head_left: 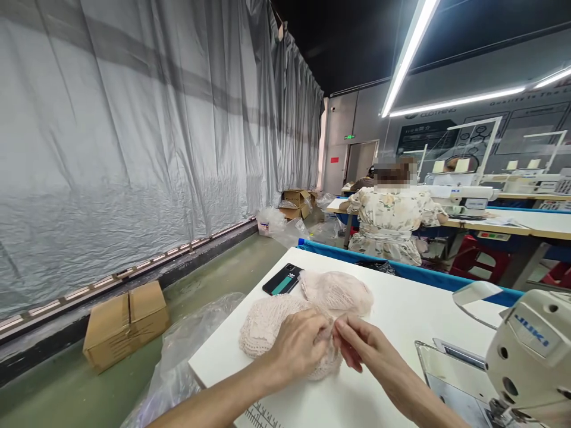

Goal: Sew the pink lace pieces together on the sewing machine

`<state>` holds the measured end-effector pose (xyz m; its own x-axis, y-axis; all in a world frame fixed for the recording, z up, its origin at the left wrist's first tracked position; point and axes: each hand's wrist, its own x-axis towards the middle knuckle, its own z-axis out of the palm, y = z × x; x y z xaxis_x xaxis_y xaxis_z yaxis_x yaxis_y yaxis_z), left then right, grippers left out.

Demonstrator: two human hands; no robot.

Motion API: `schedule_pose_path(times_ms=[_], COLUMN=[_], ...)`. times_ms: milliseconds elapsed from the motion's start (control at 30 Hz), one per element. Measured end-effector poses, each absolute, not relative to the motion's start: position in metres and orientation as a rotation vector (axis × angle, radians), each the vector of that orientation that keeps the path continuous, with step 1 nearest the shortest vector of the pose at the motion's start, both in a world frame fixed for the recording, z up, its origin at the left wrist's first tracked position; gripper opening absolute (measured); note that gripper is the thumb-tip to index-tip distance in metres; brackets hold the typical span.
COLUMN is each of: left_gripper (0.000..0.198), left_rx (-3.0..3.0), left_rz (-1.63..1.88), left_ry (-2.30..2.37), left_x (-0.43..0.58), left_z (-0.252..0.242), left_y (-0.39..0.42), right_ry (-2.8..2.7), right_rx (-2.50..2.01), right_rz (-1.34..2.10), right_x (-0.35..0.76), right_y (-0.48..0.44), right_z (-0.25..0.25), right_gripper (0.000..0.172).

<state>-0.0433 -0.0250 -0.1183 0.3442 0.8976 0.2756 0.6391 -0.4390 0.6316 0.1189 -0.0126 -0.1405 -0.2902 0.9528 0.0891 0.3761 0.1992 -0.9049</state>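
Observation:
Pale pink, lace-like fabric [267,321] lies bunched on the white table, with a second heap of it [339,291] just behind. My left hand [303,339] rests over the near part of the fabric, fingers curled and closed on its edge. Close beside it, my right hand [361,345] pinches thumb against forefinger at the same edge; the other fingers curl below. The fingertips of both hands nearly meet. Some of the fabric hangs beneath the left hand and is partly hidden by it.
A black phone [283,279] lies behind the fabric. A sewing machine [526,356] stands at the right. Clear plastic [178,356] and a cardboard box [127,324] are on the floor at left. Ahead, a person in a floral top [388,220] sits at another table.

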Motion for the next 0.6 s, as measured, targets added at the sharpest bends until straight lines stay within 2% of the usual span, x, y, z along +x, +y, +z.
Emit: schedule_pose_path(times_ms=[167, 400, 600], left_gripper=[0.025, 0.029, 0.040], left_rx=[1.961, 1.763, 1.557], left_rz=[0.974, 0.979, 0.969], left_ry=[1.388, 1.256, 1.141], left_x=[-0.054, -0.063, -0.062], left_z=[-0.125, -0.121, -0.113], left_y=[-0.019, -0.018, -0.031], right_ry=[-1.744, -1.732, -1.673], right_rx=[-1.307, -1.259, -1.162], right_rz=[1.022, 0.917, 0.942], right_x=[0.130, 0.116, 0.086], right_y=[-0.014, -0.024, -0.037], right_z=[-0.153, -0.161, -0.159], right_gripper=[0.039, 0.040, 0.037])
